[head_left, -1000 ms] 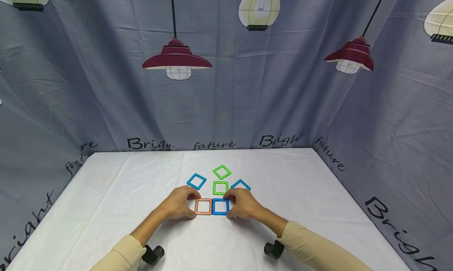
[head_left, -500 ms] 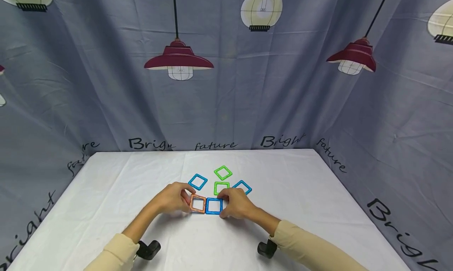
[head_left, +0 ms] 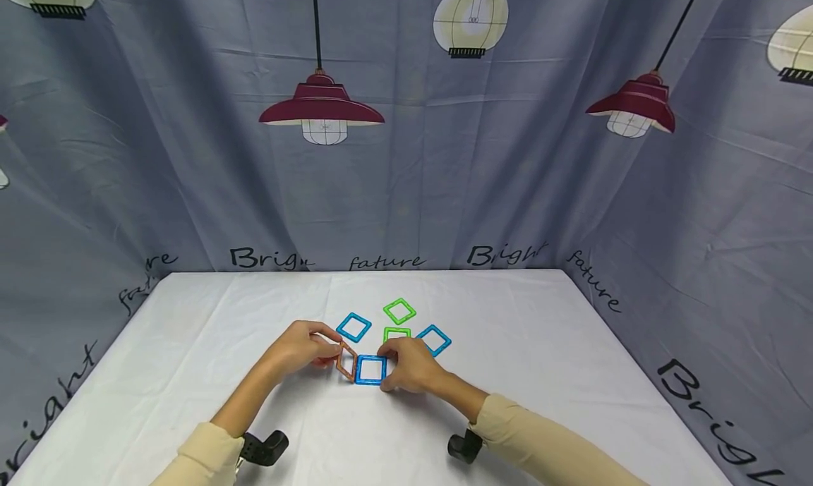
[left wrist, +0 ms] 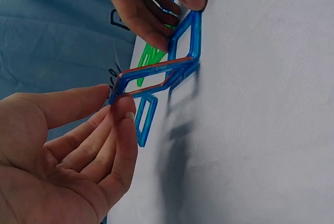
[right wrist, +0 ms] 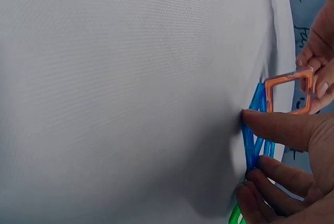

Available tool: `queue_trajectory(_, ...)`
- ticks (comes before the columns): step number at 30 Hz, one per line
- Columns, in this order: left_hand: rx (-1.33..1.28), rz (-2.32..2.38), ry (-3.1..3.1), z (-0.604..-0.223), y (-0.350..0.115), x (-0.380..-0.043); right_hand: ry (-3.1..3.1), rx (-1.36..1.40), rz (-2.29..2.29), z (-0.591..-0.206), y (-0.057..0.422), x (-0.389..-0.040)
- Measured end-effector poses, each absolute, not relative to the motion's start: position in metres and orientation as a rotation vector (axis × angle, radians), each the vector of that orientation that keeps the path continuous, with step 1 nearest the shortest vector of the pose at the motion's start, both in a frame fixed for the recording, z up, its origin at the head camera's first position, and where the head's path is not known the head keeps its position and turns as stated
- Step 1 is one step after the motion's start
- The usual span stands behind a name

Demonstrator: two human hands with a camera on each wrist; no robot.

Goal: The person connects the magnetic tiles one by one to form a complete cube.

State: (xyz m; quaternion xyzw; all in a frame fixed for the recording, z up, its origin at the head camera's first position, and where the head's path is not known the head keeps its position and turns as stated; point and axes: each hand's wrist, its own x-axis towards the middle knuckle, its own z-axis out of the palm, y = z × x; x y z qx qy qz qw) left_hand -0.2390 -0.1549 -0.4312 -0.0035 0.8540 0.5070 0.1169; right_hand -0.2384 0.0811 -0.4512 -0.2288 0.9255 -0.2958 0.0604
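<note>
In the head view, my left hand (head_left: 300,348) pinches the outer edge of an orange square magnetic tile (right wrist: 268,96). That tile is tilted up off the table, its inner edge meeting a blue square magnetic tile (head_left: 370,382). From the left wrist, the raised tile shows blue on one face and orange along its rim; whether two tiles are stacked there I cannot tell. My right hand (head_left: 413,366) holds the blue tile by its right side, thumb at the near corner and fingers at the far one. The blue tile seems to lie on the table.
Behind the hands lie a green tile (head_left: 391,305) turned as a diamond, a green square tile (head_left: 397,329) partly covered by my right hand, a blue tile (head_left: 345,322) to the left and another blue tile (head_left: 442,332) to the right. White cloth (head_left: 546,373) covers the table.
Both hands have shifted left with the joined tiles. My left hand has lifted the orange tile's outer side, swinging it from flat to steeply tilted, while the blue tile stays down.
</note>
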Motion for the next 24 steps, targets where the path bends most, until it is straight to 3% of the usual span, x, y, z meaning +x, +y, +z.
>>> queue_trajectory(24, -0.044, 1.994, 2.035, -0.451, -0.176, -0.237, 2.836, -0.674, -0.867, -0.455, 0.051, -0.241)
